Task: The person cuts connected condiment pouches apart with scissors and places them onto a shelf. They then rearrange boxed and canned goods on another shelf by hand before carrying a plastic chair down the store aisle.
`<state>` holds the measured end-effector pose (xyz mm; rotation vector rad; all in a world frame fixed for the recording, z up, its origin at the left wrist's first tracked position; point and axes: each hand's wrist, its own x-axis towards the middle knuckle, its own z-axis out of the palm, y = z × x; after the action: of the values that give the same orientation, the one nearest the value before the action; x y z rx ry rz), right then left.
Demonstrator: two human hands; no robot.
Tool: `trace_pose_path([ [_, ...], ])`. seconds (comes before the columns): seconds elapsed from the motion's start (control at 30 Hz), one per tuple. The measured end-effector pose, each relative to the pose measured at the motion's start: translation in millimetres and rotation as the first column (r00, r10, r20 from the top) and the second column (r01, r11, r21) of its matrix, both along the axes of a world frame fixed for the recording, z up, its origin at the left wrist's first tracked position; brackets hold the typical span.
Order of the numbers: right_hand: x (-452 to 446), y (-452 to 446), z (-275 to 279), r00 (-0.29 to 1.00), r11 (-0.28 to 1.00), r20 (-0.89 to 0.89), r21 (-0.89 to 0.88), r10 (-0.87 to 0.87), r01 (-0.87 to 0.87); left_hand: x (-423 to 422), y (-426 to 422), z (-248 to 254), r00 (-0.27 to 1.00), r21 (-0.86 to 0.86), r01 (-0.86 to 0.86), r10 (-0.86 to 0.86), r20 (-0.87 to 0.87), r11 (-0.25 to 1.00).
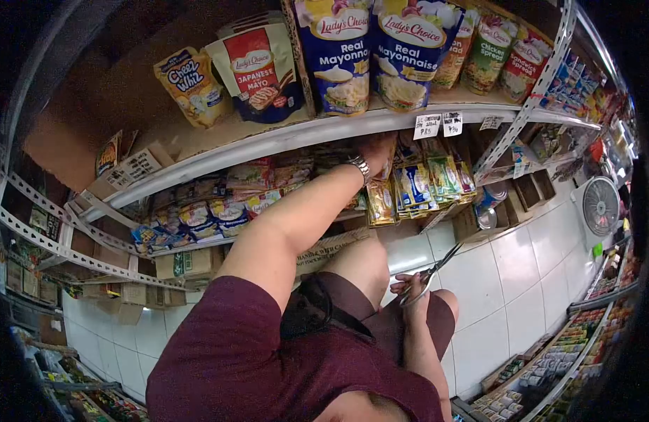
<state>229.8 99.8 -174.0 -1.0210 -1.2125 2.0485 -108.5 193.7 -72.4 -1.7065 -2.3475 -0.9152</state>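
My left hand [377,156], with a metal watch [360,167] on its wrist, reaches in under the upper shelf's edge among hanging sachets. Its fingers are hidden by the shelf edge and the packs, so what they touch cannot be seen. Close to it hang gold sachets [381,202], blue and yellow sachets [414,187] and green sachets [444,181]. Low over my knees, my right hand [411,287] is closed round the handles of dark-bladed scissors [444,260], which point up and to the right.
Mayonnaise pouches [345,67] stand on the upper shelf [268,141], above price tags [428,127]. More packs [226,211] fill the lower shelf at left. A perforated metal post [525,112], open cartons [472,224] and a fan [601,205] are to the right.
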Motion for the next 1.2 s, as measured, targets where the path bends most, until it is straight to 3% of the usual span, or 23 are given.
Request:
trace_pose_path([
  [0.03, -2.0, -0.9, 1.1, 1.000, 1.000, -0.006, 0.011, -0.022, 0.022, 7.8, -7.4, 9.5, 0.992, 0.068, 0.008, -0.016, 0.122, 0.998],
  [0.07, -3.5, -1.2, 1.0, 1.000, 1.000, -0.005, 0.013, -0.013, 0.013, 9.7, -9.0, 25.3, 0.970, 0.012, 0.046, -0.048, 0.237, 0.999],
  [0.17, -3.0, -0.8, -2.2, 0.999, 0.999, 0.006, -0.011, -0.039, 0.039, 10.2, -10.3, 12.3, 0.932, -0.030, 0.022, -0.009, 0.361, 0.999],
  [0.2, -1.9, 1.4, -3.9, 0.999, 1.000, 0.040, -0.017, -0.010, 0.010, 1.8, 2.4, -10.3, 0.976, 0.035, 0.034, -0.041, 0.215, 0.999],
  [0.23, -2.1, 1.2, -2.6, 0.997, 1.000, 0.074, -0.025, 0.021, -0.019, -0.1, 2.3, -19.0, 0.975, 0.033, 0.029, -0.036, 0.219, 0.999],
  [0.27, -3.9, -0.3, -2.5, 0.996, 0.999, 0.080, -0.028, 0.024, -0.022, -0.9, 1.8, -28.5, 0.996, -0.009, -0.039, 0.038, -0.082, 0.999],
  [0.3, -7.3, -2.3, 1.1, 0.999, 1.000, 0.051, 0.004, -0.001, 0.001, 2.1, 1.1, -35.1, 0.923, -0.033, -0.109, 0.089, -0.375, 0.993],
  [0.37, -2.5, -2.6, -8.8, 0.999, 0.999, 0.017, 0.018, -0.040, 0.040, 14.4, -16.6, -6.0, 0.982, -0.276, -0.033, -0.021, -0.188, 0.961],
  [0.43, -0.5, -2.6, 3.5, 0.997, 0.999, 0.081, 0.028, 0.020, -0.022, 22.1, -24.3, 6.8, 0.982, -0.334, -0.059, -0.005, -0.187, 0.941],
  [0.5, -1.6, -2.7, 2.3, 0.999, 1.000, 0.045, -0.019, -0.018, 0.019, 14.6, -22.4, -6.2, 0.975, -0.496, -0.061, -0.055, -0.215, 0.866],
  [0.57, -3.8, -3.8, 2.7, 0.998, 0.998, 0.030, 0.016, -0.061, 0.061, -2.1, -19.8, -36.3, 0.969, -0.357, 0.014, -0.101, -0.225, 0.934],
  [0.6, -4.2, -3.0, -2.5, 0.998, 0.998, 0.008, -0.003, -0.062, 0.062, 1.3, -22.1, -24.9, 0.969, -0.355, 0.015, -0.101, -0.224, 0.935],
  [0.67, -3.4, -3.8, -1.4, 0.999, 0.999, -0.015, -0.022, -0.050, 0.050, 11.3, -34.1, 8.9, 0.976, -0.632, -0.014, -0.126, -0.177, 0.775],
  [0.77, 0.7, 0.5, 1.9, 0.989, 0.998, 0.127, 0.005, 0.069, -0.070, 4.0, -26.4, -11.5, 0.993, -0.556, -0.007, -0.061, -0.104, 0.831],
  [0.83, 1.2, -0.5, -2.4, 0.996, 0.998, 0.084, 0.041, 0.040, -0.043, 0.9, -12.5, -35.9, 0.998, -0.519, -0.049, 0.017, -0.065, 0.854],
  [0.9, -1.9, 0.4, -7.7, 0.999, 1.000, 0.045, 0.006, -0.005, 0.005, -3.4, 2.5, -34.7, 0.990, -0.617, -0.101, 0.016, -0.141, 0.781],
  [0.97, -0.6, 1.2, -10.6, 1.000, 0.998, 0.014, 0.054, 0.016, -0.017, 2.8, 12.3, -39.9, 0.958, -0.361, -0.265, 0.287, 0.006, 0.894],
  [1.0, 0.3, 1.3, -12.9, 1.000, 0.997, -0.001, 0.071, 0.010, -0.010, -9.9, 28.1, -74.0, 0.973, -0.338, -0.218, 0.176, -0.152, 0.916],
  [1.07, -0.1, 1.9, -11.1, 1.000, 0.996, -0.019, 0.087, 0.004, -0.002, 6.6, 22.5, -56.7, 0.958, -0.414, -0.285, 0.240, -0.157, 0.865],
  [1.1, 2.5, 0.1, -1.9, 1.000, 0.995, -0.013, 0.097, 0.003, -0.002, 16.5, 15.6, -49.7, 0.948, -0.412, -0.290, 0.201, -0.246, 0.864],
  [1.13, 6.3, -2.3, 6.6, 1.000, 0.995, -0.007, 0.104, -0.002, 0.002, 24.3, 7.1, -29.2, 0.949, -0.416, -0.287, 0.196, -0.247, 0.863],
  [1.2, 5.1, -5.5, 20.3, 0.993, 0.993, -0.096, 0.090, -0.071, 0.079, 42.3, -22.4, 23.3, 0.988, -0.504, -0.101, 0.026, -0.154, 0.858],
])
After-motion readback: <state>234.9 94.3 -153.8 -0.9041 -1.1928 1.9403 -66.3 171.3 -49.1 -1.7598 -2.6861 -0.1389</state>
